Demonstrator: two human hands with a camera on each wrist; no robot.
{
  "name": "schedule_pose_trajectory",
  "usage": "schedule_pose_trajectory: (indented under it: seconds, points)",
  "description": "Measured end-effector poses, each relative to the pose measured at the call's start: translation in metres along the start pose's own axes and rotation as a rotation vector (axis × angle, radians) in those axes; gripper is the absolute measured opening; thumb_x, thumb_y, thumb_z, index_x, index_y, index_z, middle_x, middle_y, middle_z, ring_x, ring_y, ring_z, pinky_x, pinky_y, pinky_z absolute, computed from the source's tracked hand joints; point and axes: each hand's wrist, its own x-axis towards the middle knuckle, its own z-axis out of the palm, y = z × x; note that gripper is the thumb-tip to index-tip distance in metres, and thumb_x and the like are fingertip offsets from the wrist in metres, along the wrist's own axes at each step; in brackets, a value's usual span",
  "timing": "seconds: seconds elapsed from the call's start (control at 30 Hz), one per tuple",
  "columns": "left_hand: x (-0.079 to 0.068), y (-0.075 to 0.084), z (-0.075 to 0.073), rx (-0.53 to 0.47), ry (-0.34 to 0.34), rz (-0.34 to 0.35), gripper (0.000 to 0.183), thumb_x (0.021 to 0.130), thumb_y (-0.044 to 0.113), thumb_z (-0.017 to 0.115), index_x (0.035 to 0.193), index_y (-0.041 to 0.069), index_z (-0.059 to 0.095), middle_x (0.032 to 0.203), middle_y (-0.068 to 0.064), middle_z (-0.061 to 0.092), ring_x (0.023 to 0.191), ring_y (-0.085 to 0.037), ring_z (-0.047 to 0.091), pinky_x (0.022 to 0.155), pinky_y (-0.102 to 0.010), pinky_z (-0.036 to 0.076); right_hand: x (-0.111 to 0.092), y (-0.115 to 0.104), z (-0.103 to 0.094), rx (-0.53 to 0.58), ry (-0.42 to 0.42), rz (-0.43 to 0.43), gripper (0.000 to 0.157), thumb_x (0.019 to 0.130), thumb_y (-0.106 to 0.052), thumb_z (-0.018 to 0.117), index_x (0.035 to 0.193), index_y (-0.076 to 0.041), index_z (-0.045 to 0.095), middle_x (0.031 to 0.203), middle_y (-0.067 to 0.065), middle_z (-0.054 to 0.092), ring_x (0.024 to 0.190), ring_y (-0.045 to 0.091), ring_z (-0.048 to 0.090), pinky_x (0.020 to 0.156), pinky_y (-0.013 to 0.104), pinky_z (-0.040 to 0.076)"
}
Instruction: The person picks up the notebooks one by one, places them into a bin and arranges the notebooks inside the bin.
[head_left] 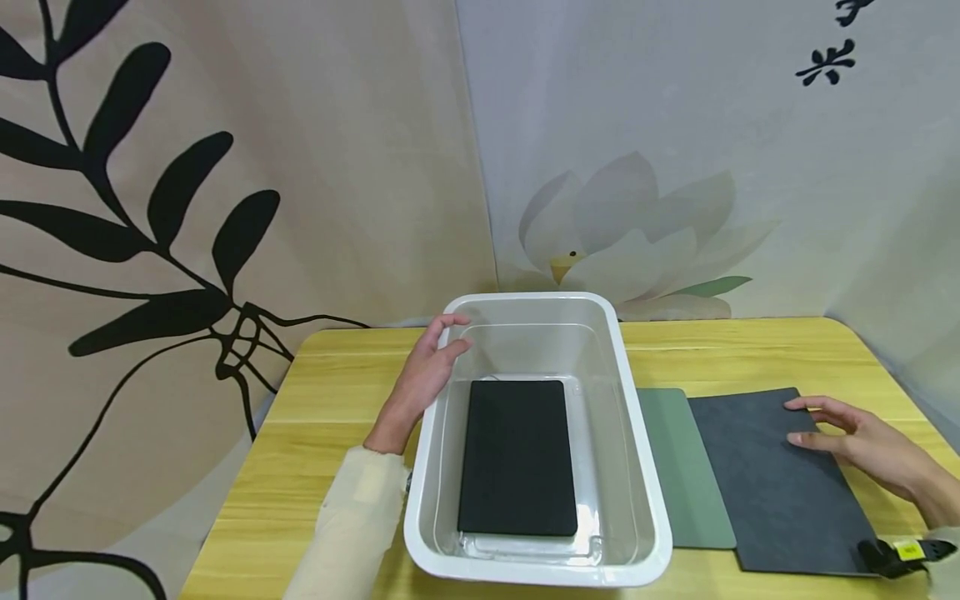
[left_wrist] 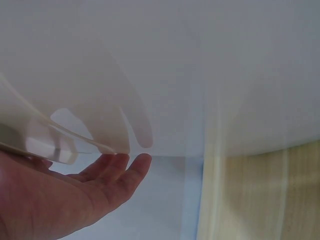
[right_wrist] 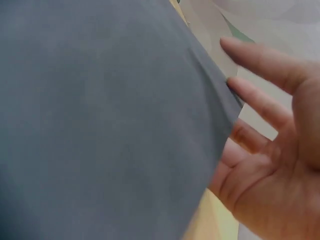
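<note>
My left hand (head_left: 426, 371) grips the left rim of a white plastic tub (head_left: 538, 572), thumb over the inner side. In the left wrist view, fingers of the left hand (left_wrist: 95, 195) show against the tub's glossy outer wall (left_wrist: 150, 75). Inside the tub lies a flat black notebook (head_left: 517, 458). At the right edge of a dark grey notebook (head_left: 772, 483) is my right hand (head_left: 862, 442), its fingers loosely spread. The right wrist view shows the grey cover (right_wrist: 110, 120), with some fingers of the right hand (right_wrist: 270, 170) partly behind its edge.
A green notebook (head_left: 686, 467) lies between the tub and the grey notebook, its left part hidden by the tub. All stand on a yellow wooden table (head_left: 330, 433). Printed curtains (head_left: 360, 167) hang right behind its back edge.
</note>
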Motion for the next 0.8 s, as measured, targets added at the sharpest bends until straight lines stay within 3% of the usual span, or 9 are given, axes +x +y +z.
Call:
schedule_pose_trajectory:
  seconds: [0.13,0.2,0.27,0.43,0.67,0.73,0.77,0.8]
  points:
    - [0.0,0.0,0.0,0.001,0.003,-0.001,0.034,0.1,0.032,0.051,0.133,0.025,0.053,0.149,0.001,0.038,0.128,-0.03,0.042,0.098,-0.051,0.039,-0.003,0.001,0.001,0.041,-0.039,0.007,0.075,0.097,-0.034,0.063,0.155,-0.004,0.026,0.156,0.04,-0.003,0.122,0.045,0.051,0.085,0.05,0.054]
    - [0.001,0.0,0.0,-0.001,0.004,-0.003,0.034,0.1,0.033,0.051,0.133,0.026,0.053,0.149,0.001,0.039,0.127,-0.03,0.043,0.097,-0.05,0.039,-0.004,0.001,0.001,0.03,-0.042,0.003,0.075,0.097,-0.033,0.063,0.156,-0.004,0.025,0.155,0.041,-0.001,0.115,0.038,0.059,0.084,0.047,0.055]
    - [0.001,0.0,0.0,0.0,0.006,-0.003,0.034,0.099,0.034,0.051,0.133,0.026,0.053,0.149,0.002,0.039,0.127,-0.029,0.043,0.097,-0.049,0.039,-0.005,0.001,0.001,0.019,-0.041,0.004,0.076,0.097,-0.033,0.063,0.156,-0.004,0.026,0.154,0.042,0.001,0.118,0.042,0.056,0.086,0.051,0.054]
    - [0.001,0.0,0.0,0.0,0.002,0.0,0.034,0.1,0.033,0.051,0.133,0.026,0.053,0.149,0.002,0.039,0.128,-0.029,0.042,0.096,-0.049,0.04,-0.008,0.002,0.001,-0.024,-0.03,-0.002,0.074,0.095,-0.034,0.065,0.153,-0.002,0.031,0.154,0.042,0.007,0.132,0.063,0.023,0.09,0.062,0.047]
    - [0.0,0.0,-0.001,-0.002,-0.006,-0.015,0.032,0.1,0.034,0.05,0.132,0.028,0.052,0.147,0.0,0.04,0.125,-0.03,0.044,0.094,-0.049,0.042,-0.009,0.01,0.002,-0.084,-0.015,-0.013,0.065,0.093,-0.032,0.068,0.142,0.005,0.047,0.149,0.041,0.026,0.127,0.059,0.033,0.08,0.038,0.054]
    - [0.0,-0.001,-0.001,-0.006,-0.012,-0.017,0.032,0.101,0.034,0.049,0.132,0.028,0.052,0.147,0.0,0.04,0.126,-0.03,0.044,0.094,-0.05,0.042,-0.01,0.011,0.003,-0.077,-0.032,-0.012,0.066,0.092,-0.031,0.069,0.143,0.005,0.046,0.15,0.041,0.024,0.129,0.061,0.029,0.087,0.048,0.053]
    - [0.0,-0.001,-0.001,-0.007,-0.011,-0.016,0.032,0.101,0.034,0.049,0.132,0.028,0.052,0.148,0.0,0.04,0.126,-0.03,0.044,0.095,-0.05,0.042,-0.011,0.011,0.003,-0.062,-0.047,-0.013,0.066,0.093,-0.029,0.069,0.145,0.004,0.044,0.151,0.042,0.021,0.13,0.063,0.027,0.088,0.047,0.053]
    - [-0.001,-0.001,-0.001,-0.009,-0.011,-0.017,0.032,0.101,0.034,0.049,0.132,0.028,0.052,0.148,0.0,0.04,0.126,-0.03,0.044,0.095,-0.05,0.042,-0.012,0.011,0.003,-0.038,-0.064,-0.013,0.066,0.093,-0.028,0.068,0.146,0.002,0.043,0.151,0.042,0.019,0.13,0.058,0.033,0.088,0.046,0.053]
